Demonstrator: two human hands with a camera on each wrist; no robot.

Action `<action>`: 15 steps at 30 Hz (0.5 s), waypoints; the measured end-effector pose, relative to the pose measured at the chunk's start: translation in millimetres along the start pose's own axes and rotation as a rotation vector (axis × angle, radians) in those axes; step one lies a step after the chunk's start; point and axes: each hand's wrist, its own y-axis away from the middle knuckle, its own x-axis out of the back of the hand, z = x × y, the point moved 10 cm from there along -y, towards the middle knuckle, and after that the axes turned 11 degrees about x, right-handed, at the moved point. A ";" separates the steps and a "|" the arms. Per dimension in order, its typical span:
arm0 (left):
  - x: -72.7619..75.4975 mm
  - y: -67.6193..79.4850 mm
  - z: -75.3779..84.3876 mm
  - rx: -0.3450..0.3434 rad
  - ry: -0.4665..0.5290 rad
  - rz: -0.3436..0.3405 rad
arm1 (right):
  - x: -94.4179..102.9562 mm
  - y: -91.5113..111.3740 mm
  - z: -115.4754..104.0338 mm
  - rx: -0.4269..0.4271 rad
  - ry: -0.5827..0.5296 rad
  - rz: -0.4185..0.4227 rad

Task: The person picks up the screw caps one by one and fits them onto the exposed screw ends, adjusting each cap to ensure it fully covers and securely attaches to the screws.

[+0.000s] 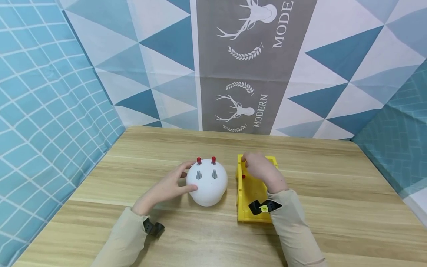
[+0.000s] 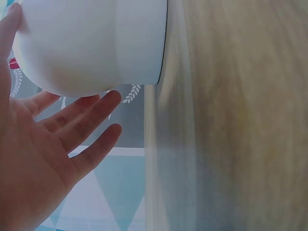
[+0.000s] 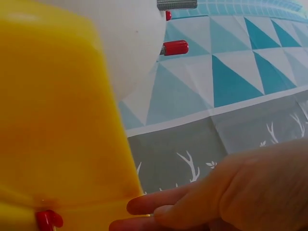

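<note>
Left hand (image 1: 171,184) on dome (image 1: 207,193) (4-studded), right (image 1: 262,170) at bin (image 1: 251,191)

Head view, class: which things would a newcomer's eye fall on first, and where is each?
Probably the white rounded object on the table, with two red caps and two bare metal posts on top and the left hand at its left side. Next, the yellow bin to its right, with the right hand over its far end. Behind them, the grey deer-print panel stands out.
</note>
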 end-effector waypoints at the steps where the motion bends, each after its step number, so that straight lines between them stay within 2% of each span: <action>1: 0.2 0.3 0.5 -0.001 -0.001 -0.001 | -2.1 -0.9 0.8 -0.004 0.002 -0.010; 15: 0.1 0.1 -0.6 0.011 -0.009 0.001 | -29.1 -6.7 15.8 -0.084 -0.032 -0.111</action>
